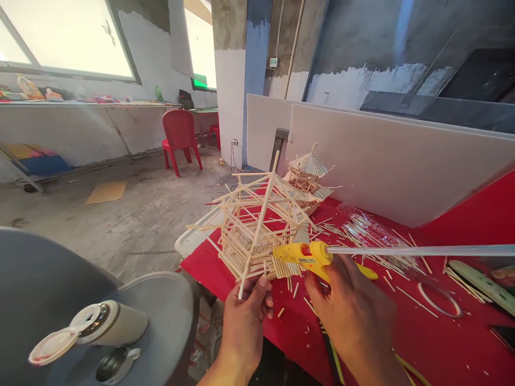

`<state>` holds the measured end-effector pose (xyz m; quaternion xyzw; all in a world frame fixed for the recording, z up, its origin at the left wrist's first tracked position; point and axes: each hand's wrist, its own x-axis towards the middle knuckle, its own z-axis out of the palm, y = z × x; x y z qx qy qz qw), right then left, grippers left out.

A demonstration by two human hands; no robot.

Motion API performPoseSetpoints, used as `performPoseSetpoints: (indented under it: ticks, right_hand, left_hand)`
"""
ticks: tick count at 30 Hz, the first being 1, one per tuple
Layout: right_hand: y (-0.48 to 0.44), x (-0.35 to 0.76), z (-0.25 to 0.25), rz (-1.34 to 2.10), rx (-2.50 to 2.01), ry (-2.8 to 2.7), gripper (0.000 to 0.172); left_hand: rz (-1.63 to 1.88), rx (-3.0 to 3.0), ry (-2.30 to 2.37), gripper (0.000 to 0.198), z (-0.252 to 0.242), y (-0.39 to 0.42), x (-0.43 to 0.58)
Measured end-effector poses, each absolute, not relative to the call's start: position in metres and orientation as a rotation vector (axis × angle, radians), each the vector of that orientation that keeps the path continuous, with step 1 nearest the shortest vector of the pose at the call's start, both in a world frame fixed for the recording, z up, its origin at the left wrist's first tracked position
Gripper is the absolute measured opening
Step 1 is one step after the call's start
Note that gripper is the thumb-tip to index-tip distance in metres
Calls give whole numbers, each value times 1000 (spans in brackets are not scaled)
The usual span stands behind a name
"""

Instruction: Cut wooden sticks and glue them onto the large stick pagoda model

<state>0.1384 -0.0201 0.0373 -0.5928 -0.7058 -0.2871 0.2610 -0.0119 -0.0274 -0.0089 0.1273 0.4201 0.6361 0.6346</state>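
A yellow hot glue gun [295,254] is gripped in my right hand [354,308], its nozzle pointing left at the wooden stick model [263,214]. Whether the nozzle touches the model I cannot tell. From the back of the gun a long clear glue stick [410,250] runs off to the right. My left hand [245,308] is closed in a pinch on a short wooden stick [265,266], close below the nozzle at the model's near edge. The model has an open roof frame of thin sticks above a slatted base.
On the red table [406,343] are a second stick pavilion [308,169], loose sticks in a plastic bag [370,236], a ring of tape [438,300] and stick scraps. At left, an open white flask [120,321] and a metal cup [115,364] stand on a grey stool [169,300].
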Motion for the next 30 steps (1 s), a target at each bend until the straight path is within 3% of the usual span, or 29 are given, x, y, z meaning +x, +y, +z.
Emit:
performPoseSetpoints:
  ticks: [30]
  right_hand:
    - [-20, 139, 44, -902, -1557, -1930, 24]
  left_hand:
    - [1380, 371, 1009, 37, -14, -28, -13]
